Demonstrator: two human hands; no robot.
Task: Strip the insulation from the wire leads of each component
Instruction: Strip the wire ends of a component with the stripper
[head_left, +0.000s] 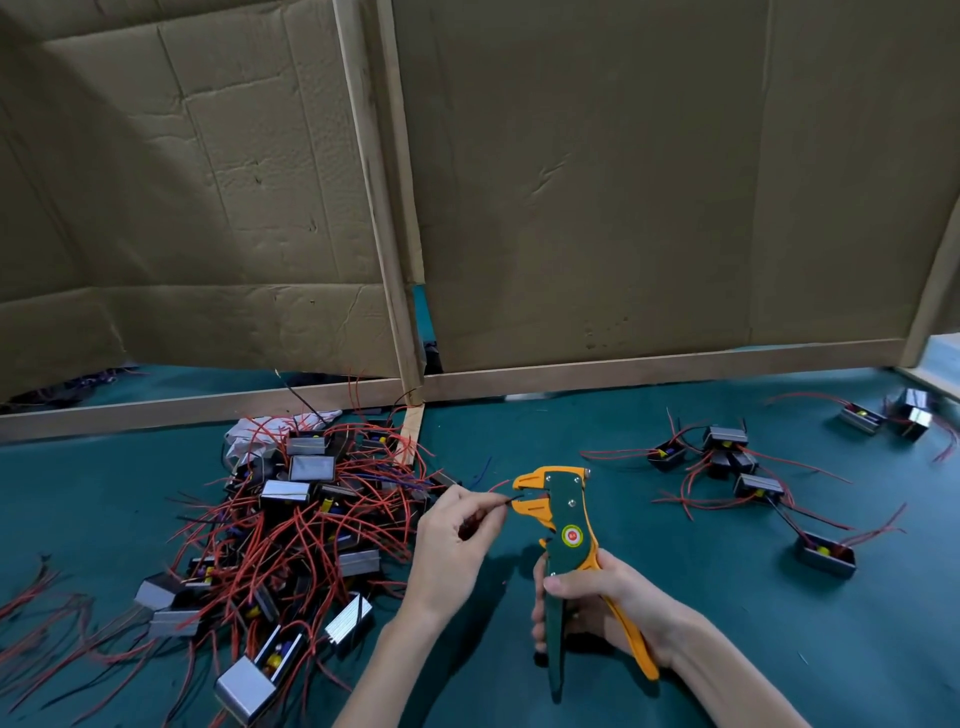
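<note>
Pinching a dark wire, left hand meets the stripper gripped upright by right hand.

Two bare forearms enter from bottom edge. Left hand and right hand both ungloved, no rings, no watch or wristband at either wrist. No sleeves visible up to frame edge. Fingernails short, plain, unpainted.

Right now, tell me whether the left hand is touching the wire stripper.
Apart. The head view shows the left hand pinching a dark wire lead, with green mat visible between it and the wire stripper.
</note>
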